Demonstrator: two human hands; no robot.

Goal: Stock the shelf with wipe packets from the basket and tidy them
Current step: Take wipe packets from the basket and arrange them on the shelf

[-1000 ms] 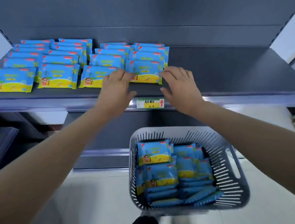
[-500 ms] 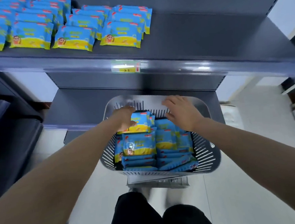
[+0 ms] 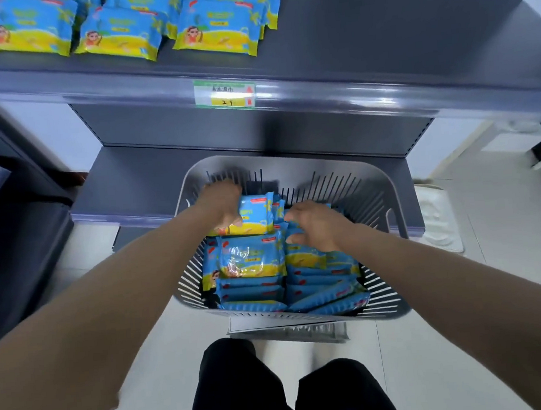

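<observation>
A grey slatted basket stands below the shelf, filled with several blue and yellow wipe packets. My left hand is inside the basket at its far left, gripping the left end of an upright wipe packet. My right hand reaches into the far right of the basket, fingers curled down onto the packets there; what it grasps is hidden. Rows of the same packets lie on the dark grey shelf at the top left.
The right half of the upper shelf is bare. A price label sits on the shelf's front rail. A lower shelf lies behind the basket. My dark trouser legs show at the bottom over a pale tiled floor.
Both hands left the packets on the shelf and dropped into the basket. The view tilted downward. My left hand has closed on an upright packet.
</observation>
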